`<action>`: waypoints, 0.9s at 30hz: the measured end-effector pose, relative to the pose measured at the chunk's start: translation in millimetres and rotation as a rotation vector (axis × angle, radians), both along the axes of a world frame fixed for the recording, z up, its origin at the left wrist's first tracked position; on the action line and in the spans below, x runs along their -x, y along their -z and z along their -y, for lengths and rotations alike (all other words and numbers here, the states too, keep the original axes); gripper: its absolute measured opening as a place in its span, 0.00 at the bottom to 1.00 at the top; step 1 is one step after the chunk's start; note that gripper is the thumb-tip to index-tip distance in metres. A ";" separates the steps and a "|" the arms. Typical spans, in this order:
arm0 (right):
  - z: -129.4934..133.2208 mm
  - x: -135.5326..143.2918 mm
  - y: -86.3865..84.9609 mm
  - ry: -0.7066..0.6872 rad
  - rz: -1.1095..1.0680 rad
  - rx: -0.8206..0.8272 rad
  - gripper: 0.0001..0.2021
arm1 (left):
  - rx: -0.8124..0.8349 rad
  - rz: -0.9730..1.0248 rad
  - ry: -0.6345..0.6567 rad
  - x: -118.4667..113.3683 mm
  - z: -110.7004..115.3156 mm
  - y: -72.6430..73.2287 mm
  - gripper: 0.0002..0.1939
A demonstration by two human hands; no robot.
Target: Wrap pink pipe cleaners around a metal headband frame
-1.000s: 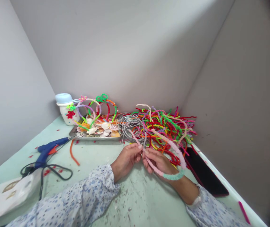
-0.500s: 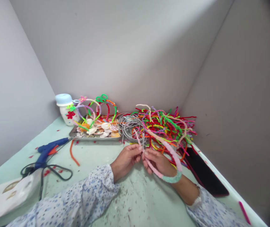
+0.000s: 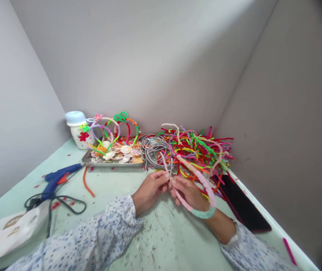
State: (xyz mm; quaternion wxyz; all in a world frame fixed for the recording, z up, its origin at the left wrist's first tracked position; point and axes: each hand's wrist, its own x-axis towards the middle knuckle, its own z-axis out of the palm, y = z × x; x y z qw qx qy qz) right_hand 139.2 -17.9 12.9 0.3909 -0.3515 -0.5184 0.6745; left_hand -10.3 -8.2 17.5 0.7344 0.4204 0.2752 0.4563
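My left hand (image 3: 152, 188) and my right hand (image 3: 187, 191) meet in the middle, fingertips almost touching. A headband (image 3: 203, 182) wrapped in pale pink and mint pipe cleaner curves over my right wrist, its lower arm running into my right hand's closed fingers. Between my left thumb and fingers a loose pale pink pipe cleaner (image 3: 164, 162) is pinched, its free end pointing up. A bare grey tip (image 3: 171, 165) of the headband sticks up between the hands. The exact contact at the fingertips is partly hidden.
Behind stand a metal tray (image 3: 116, 165) of shells with finished headbands (image 3: 118, 130), a bundle of metal bands (image 3: 157, 148) and a heap of pipe cleaners (image 3: 203, 150). A glue gun (image 3: 53, 180) with its cord lies left, a white bottle (image 3: 79, 130) behind it, a black phone-like slab (image 3: 242, 203) right.
The headband's upper end has tipped slightly to the right and down. Both hands keep their grip in nearly the same place.
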 end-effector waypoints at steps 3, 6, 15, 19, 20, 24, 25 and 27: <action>2.6 2.2 2.5 0.154 0.036 -0.071 0.15 | 0.002 0.007 -0.055 -1.9 -0.6 2.2 0.12; 5.3 3.5 1.6 0.245 0.089 -0.136 0.13 | 0.018 0.018 -0.099 -3.8 -2.2 4.3 0.12; 1.9 2.3 8.0 0.310 0.165 -0.214 0.13 | -0.067 -0.078 -0.169 -6.6 0.8 8.1 0.10; 2.6 2.7 6.3 0.304 0.213 -0.268 0.14 | -0.179 -0.227 -0.253 -6.3 4.5 4.9 0.11; 3.0 2.9 5.5 0.307 0.218 -0.277 0.14 | -0.207 -0.258 -0.270 -6.2 5.8 3.1 0.11; 4.6 4.2 2.7 0.309 0.232 -0.302 0.14 | -0.253 -0.327 -0.340 -6.2 10.0 -4.0 0.11; 4.7 4.6 2.3 0.305 0.240 -0.306 0.14 | -0.255 -0.341 -0.353 -6.4 10.7 -5.1 0.11; 4.4 5.1 2.1 0.303 0.258 -0.315 0.13 | -0.258 -0.362 -0.373 -6.9 11.5 -6.4 0.11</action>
